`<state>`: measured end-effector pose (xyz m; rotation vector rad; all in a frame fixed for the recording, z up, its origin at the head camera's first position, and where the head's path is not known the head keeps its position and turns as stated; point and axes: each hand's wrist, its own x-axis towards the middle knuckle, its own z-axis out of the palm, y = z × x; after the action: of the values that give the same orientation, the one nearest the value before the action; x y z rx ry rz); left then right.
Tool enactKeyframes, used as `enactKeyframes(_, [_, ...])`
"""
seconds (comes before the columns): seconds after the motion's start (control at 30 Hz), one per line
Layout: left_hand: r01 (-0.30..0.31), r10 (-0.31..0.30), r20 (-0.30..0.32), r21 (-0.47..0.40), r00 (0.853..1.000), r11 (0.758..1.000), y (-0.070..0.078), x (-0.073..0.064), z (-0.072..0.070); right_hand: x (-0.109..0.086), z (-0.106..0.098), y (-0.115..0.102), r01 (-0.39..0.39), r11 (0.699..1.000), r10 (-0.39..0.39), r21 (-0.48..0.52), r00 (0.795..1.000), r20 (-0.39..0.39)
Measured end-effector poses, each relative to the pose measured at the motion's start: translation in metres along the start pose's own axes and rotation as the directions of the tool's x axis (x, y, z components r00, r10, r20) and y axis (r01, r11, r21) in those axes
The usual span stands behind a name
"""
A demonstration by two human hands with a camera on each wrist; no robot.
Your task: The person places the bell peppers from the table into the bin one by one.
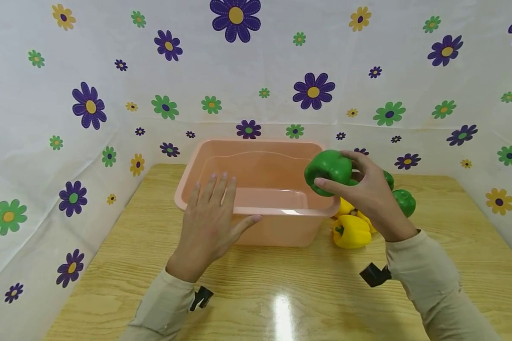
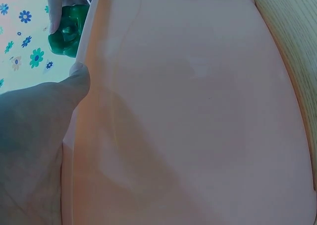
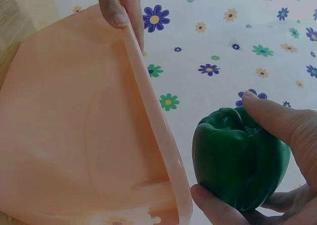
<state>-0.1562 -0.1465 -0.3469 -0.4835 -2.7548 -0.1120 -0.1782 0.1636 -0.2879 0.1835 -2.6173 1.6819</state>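
Observation:
A pink plastic tub (image 1: 205,156) stands in the middle of the wooden table. My left hand (image 1: 211,215) lies flat with straight fingers on the tub's near rim (image 2: 81,46), thumb against its front wall. My right hand (image 1: 362,189) grips a green bell pepper (image 1: 328,171) and holds it above the tub's right rim (image 3: 158,126). That green pepper (image 3: 237,165) fills the right wrist view, pinched between thumb and fingers, and it shows small in the left wrist view as a green pepper (image 2: 68,29). The tub's inside looks bare.
Right of the tub lie more peppers: a yellow one (image 1: 351,232) in front, another yellow (image 1: 344,207) behind it, and green ones (image 1: 405,201) partly hidden by my right hand. A white cloth with flower prints (image 1: 89,104) walls in the table (image 1: 281,303).

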Motion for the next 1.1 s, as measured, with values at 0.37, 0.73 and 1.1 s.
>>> enactKeyframes(0.37, [-0.014, 0.014, -0.013, 0.015, 1.000, 1.000, 0.000, 0.001, 0.001, 0.001, 0.007, 0.000, 0.003, 1.000, -0.003, -0.013, 1.000, 0.028])
enactKeyframes(0.73, [-0.009, 0.009, -0.001, 0.016, 1.000, 1.000, 0.001, 0.001, 0.000, 0.003, 0.013, 0.000, 0.024, 0.999, -0.023, -0.023, 0.999, 0.043])
enactKeyframes(1.1, [-0.004, 0.004, -0.011, 0.015, 1.000, 1.000, 0.000, 0.001, 0.001, 0.003, 0.018, -0.001, 0.007, 0.999, -0.005, -0.037, 0.998, 0.058])
